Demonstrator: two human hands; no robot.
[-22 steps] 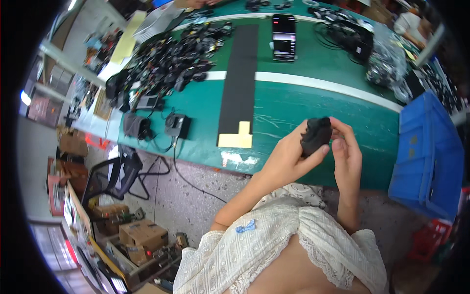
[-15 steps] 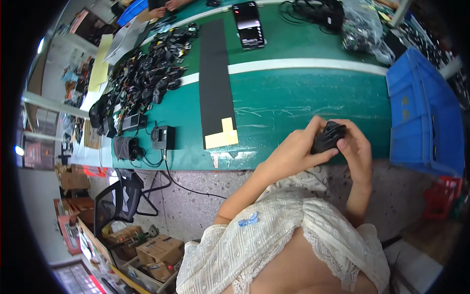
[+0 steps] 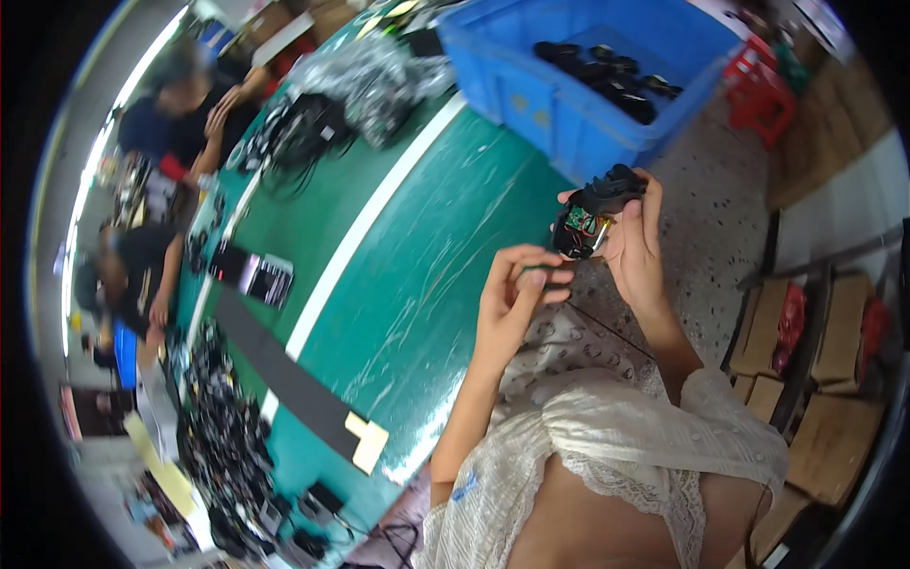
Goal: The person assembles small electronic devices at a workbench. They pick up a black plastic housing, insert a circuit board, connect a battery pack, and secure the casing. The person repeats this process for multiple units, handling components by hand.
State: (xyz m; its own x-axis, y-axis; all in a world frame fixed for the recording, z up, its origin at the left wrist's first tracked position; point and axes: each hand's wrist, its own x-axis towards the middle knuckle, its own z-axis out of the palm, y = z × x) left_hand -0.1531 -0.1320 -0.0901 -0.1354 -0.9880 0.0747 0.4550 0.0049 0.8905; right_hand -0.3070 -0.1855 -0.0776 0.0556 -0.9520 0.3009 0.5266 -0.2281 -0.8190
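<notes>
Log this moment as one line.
right hand: holds opened black device, circuit board exposed | left hand: close by, grip unclear | around: blue bin with black parts, green table

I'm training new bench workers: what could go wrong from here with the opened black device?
The opened black device, held in the bare right hand, might slip and drop to the speckled grey floor visible beside it. Its exposed small green circuit board could be knocked by the bare left hand close by.
</notes>
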